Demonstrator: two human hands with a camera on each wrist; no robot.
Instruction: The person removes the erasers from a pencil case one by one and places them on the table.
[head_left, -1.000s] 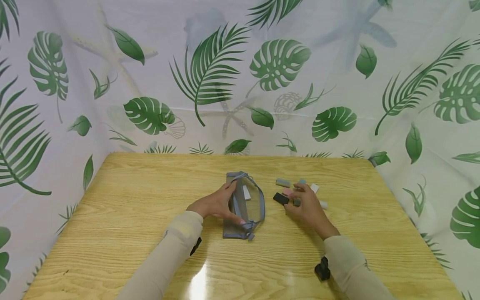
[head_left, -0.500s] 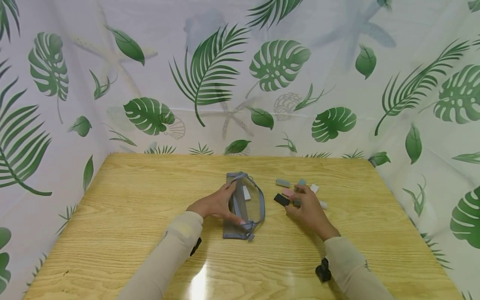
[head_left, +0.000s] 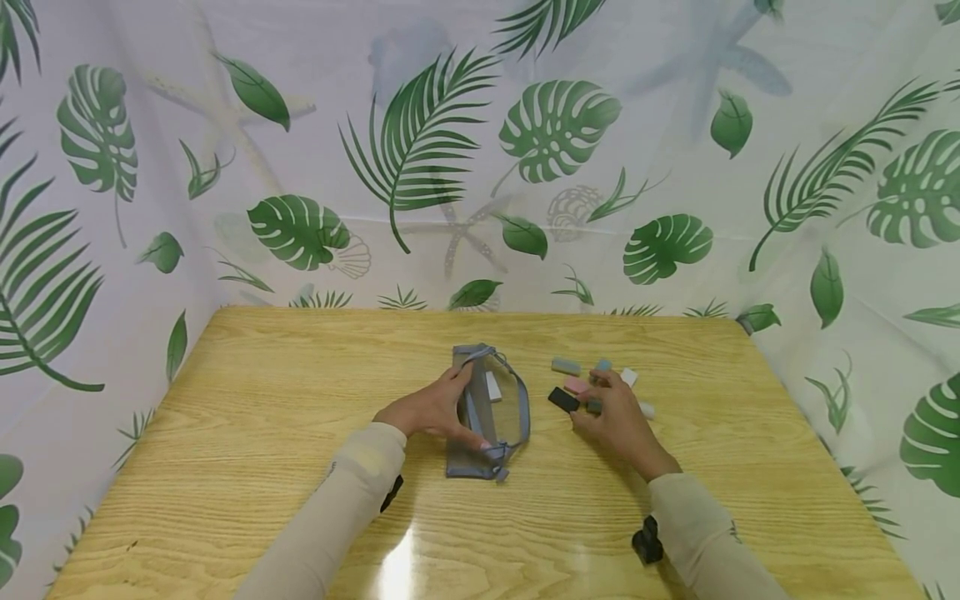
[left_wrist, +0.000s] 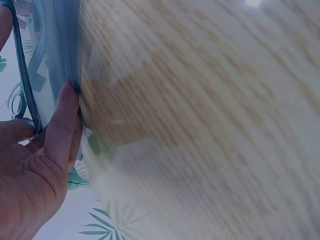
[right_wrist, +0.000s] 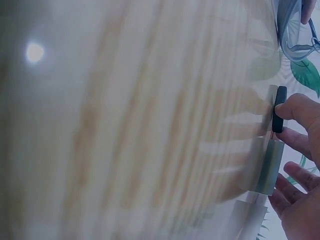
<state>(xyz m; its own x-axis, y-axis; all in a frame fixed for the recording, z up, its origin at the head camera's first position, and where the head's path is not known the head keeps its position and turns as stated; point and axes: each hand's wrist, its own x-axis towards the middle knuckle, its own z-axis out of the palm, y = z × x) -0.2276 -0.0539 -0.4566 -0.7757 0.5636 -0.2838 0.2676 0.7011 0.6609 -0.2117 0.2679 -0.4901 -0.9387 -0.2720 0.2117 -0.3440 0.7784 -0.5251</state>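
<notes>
In the head view, a grey-blue see-through zip pouch [head_left: 459, 462] lies with its mouth spread wide. My left hand [head_left: 435, 408] grips its near rim, fingers at the upper end and thumb at the lower end. A white block [head_left: 492, 387] shows inside. To the right, my right hand [head_left: 615, 421] is at a group of small blocks, thumb and a finger pinching the end of a black rectangular block [head_left: 562, 399]. In the right wrist view, the thumb overlaps the black block [right_wrist: 280, 110], and other fingers are beside a grey-green block [right_wrist: 270, 167].
Around the right hand lie a grey-blue block [head_left: 566, 365], a pink block [head_left: 576, 384], a light blue block [head_left: 603, 365], and white blocks [head_left: 629, 377], one partly hidden by the hand. The wooden table [head_left: 262, 375] backs onto a leaf-patterned cloth [head_left: 450, 150].
The right hand and black block have shifted very slightly to the right. The light blue block shows a little more above the fingers. The left hand and pouch have stayed still.
</notes>
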